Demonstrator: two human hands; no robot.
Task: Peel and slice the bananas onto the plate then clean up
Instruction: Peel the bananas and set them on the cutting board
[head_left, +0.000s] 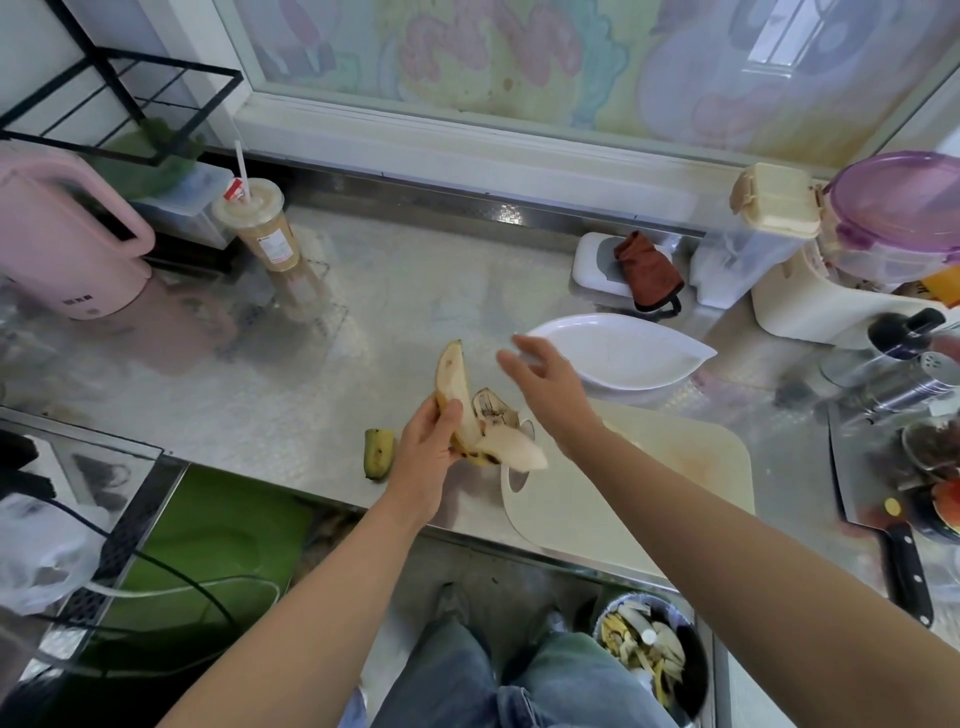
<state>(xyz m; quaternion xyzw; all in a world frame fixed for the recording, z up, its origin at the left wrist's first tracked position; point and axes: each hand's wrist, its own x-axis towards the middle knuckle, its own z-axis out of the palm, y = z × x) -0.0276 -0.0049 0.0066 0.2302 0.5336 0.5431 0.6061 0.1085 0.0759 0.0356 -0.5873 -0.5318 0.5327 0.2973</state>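
My left hand (428, 447) grips a half-peeled banana (453, 384) above the steel counter, with peel flaps (511, 447) hanging to the right. My right hand (545, 382) hovers open just right of the banana, fingers spread, holding nothing. A white leaf-shaped plate (623, 358) lies empty beyond my right hand. A cream cutting board (649, 483) lies under my right forearm. A second unpeeled banana (378, 453) rests on the counter left of my left hand. A black-handled cleaver (898, 551) lies at the right.
A bin (654, 660) with peels stands on the floor below the counter. A pink kettle (72, 244) and a drink cup (262, 228) stand at the left. A rag on a white box (644, 270), containers and jars crowd the right.
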